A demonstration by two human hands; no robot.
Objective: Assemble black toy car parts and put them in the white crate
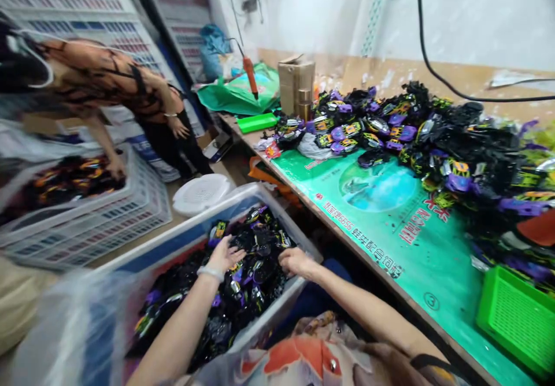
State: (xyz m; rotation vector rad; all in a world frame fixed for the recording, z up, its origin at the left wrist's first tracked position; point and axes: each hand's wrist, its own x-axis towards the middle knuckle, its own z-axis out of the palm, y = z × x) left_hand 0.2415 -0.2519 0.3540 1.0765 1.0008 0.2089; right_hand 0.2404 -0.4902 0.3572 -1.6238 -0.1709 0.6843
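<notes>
A white crate (154,240) in front of me holds a heap of small black, purple and yellow toy car pieces (255,279). My left hand (224,255), with a pale band at the wrist, is over the middle of this heap, palm partly up and fingers apart, and nothing shows in it. At the crate's right side, my right hand (297,262) has its fingers curled down at the edge of the heap. Whatever may be between those fingertips is hidden.
On the right, a table with a green printed sheet (347,201) bears a large pile of similar toy car pieces (403,126). A green basket (515,322), cardboard box (296,82) and hanging orange-handled tool (250,77) are near. Leftward, a person (113,80) bends over another crate (130,212).
</notes>
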